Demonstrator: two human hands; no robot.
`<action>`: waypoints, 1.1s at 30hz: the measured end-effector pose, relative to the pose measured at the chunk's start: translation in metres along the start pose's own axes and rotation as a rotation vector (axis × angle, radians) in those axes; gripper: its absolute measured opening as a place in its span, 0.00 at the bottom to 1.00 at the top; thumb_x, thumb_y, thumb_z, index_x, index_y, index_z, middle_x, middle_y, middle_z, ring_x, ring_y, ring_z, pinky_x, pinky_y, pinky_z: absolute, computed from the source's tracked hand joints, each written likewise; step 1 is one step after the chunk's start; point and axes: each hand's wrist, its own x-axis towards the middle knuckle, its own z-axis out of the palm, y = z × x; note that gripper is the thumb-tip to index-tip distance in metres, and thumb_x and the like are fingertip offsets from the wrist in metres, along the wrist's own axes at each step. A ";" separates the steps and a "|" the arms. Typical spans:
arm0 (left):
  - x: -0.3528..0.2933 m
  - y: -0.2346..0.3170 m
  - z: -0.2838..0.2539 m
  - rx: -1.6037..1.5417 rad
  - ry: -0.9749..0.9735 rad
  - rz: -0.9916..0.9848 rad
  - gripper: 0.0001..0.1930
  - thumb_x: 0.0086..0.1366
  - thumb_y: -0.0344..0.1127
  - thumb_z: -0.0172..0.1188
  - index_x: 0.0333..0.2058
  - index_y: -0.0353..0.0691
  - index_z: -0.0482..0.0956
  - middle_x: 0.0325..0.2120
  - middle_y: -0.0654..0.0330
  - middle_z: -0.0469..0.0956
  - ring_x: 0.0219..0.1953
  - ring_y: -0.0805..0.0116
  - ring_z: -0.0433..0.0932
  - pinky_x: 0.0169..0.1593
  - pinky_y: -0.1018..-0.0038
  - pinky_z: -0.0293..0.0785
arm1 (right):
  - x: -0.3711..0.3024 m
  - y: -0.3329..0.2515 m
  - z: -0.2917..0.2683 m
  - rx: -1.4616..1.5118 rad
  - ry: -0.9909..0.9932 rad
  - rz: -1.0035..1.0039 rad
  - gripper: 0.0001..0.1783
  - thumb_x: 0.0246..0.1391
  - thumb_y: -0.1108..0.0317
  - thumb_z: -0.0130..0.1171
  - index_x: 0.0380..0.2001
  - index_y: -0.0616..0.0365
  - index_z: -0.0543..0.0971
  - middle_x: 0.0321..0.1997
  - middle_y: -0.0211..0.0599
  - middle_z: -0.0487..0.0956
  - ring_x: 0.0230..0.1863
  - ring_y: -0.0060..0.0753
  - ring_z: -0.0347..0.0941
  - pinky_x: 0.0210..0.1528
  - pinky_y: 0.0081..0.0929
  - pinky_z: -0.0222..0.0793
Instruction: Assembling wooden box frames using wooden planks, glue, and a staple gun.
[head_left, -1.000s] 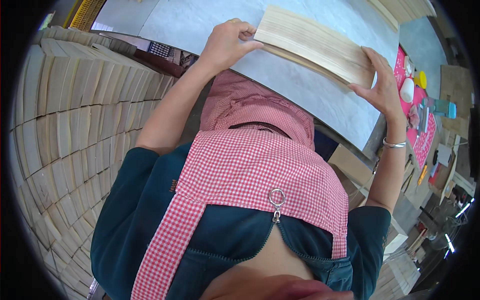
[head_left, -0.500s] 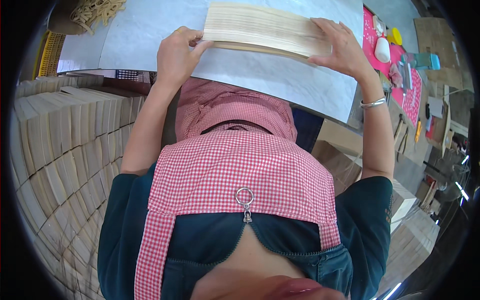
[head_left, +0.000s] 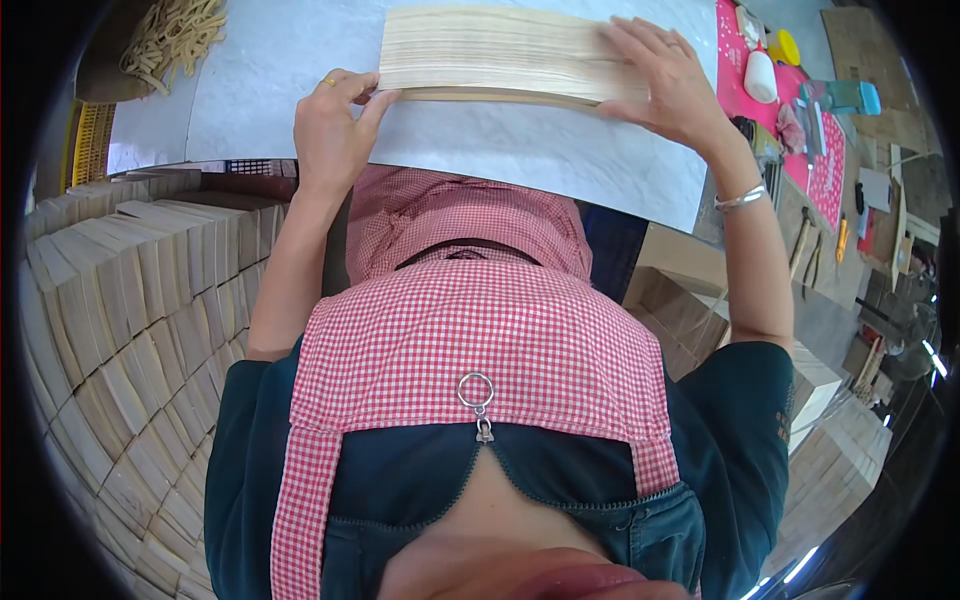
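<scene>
- left hand pinching the left end of a pale, long rectangular wooden board
- right hand spread at its right end, fingers blurred; can't tell if it grips
- board flat over the grey-white marbled tabletop
- white plastic bottle right, on pink dotted sheet

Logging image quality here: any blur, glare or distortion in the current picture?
Head view: right hand looks blurred, left hand sharper; head view: tabletop bows along its near edge; head view: tube lamps at right glare white.
</scene>
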 end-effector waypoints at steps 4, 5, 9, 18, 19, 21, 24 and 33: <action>0.000 0.003 -0.001 -0.058 0.007 -0.012 0.13 0.59 0.32 0.71 0.41 0.31 0.87 0.32 0.58 0.82 0.30 0.67 0.80 0.36 0.75 0.76 | -0.041 0.014 0.003 0.367 0.364 0.170 0.22 0.58 0.64 0.66 0.55 0.56 0.79 0.51 0.37 0.82 0.46 0.33 0.79 0.50 0.27 0.75; 0.000 0.004 -0.002 -0.085 0.007 -0.022 0.13 0.59 0.32 0.71 0.41 0.31 0.87 0.32 0.58 0.82 0.31 0.68 0.80 0.37 0.75 0.75 | -0.061 0.014 0.007 0.530 0.265 0.452 0.18 0.61 0.67 0.63 0.53 0.59 0.79 0.46 0.37 0.83 0.41 0.30 0.80 0.46 0.23 0.76; 0.001 0.000 0.000 -0.113 -0.003 -0.021 0.13 0.59 0.31 0.71 0.41 0.31 0.87 0.33 0.58 0.82 0.32 0.68 0.80 0.38 0.75 0.75 | -0.074 -0.003 0.016 0.839 0.099 0.773 0.12 0.65 0.70 0.58 0.48 0.63 0.81 0.37 0.35 0.83 0.32 0.26 0.78 0.36 0.18 0.75; -0.002 0.001 -0.001 -0.114 -0.020 -0.058 0.12 0.59 0.30 0.71 0.42 0.32 0.87 0.33 0.59 0.82 0.33 0.69 0.80 0.40 0.76 0.74 | -0.059 0.019 0.034 1.118 -0.229 0.739 0.10 0.65 0.68 0.57 0.40 0.65 0.81 0.30 0.34 0.82 0.24 0.24 0.75 0.27 0.18 0.71; -0.002 0.000 0.000 -0.114 -0.019 -0.060 0.12 0.59 0.30 0.71 0.41 0.32 0.87 0.33 0.59 0.82 0.33 0.69 0.80 0.40 0.76 0.74 | -0.056 0.023 0.039 0.972 -0.271 0.633 0.10 0.64 0.68 0.56 0.39 0.64 0.81 0.29 0.34 0.81 0.24 0.25 0.75 0.27 0.19 0.71; -0.001 0.000 0.001 -0.115 -0.017 -0.062 0.12 0.59 0.29 0.71 0.41 0.32 0.87 0.33 0.59 0.82 0.33 0.69 0.79 0.41 0.76 0.74 | -0.055 0.029 0.046 0.677 -0.345 0.424 0.10 0.63 0.68 0.54 0.37 0.63 0.81 0.27 0.35 0.80 0.23 0.26 0.75 0.26 0.21 0.71; -0.001 0.005 -0.004 -0.092 -0.045 -0.080 0.12 0.60 0.29 0.70 0.42 0.33 0.86 0.34 0.59 0.82 0.35 0.69 0.80 0.42 0.76 0.74 | -0.059 0.025 0.057 0.544 -0.277 0.381 0.10 0.62 0.67 0.55 0.37 0.62 0.81 0.26 0.34 0.80 0.23 0.27 0.74 0.25 0.22 0.71; 0.023 -0.028 -0.007 -0.654 -0.220 -0.420 0.15 0.64 0.27 0.65 0.49 0.33 0.84 0.40 0.57 0.84 0.41 0.69 0.80 0.48 0.76 0.75 | -0.042 0.036 0.037 0.920 -0.172 0.710 0.10 0.62 0.67 0.55 0.37 0.62 0.81 0.25 0.32 0.77 0.21 0.23 0.69 0.22 0.20 0.66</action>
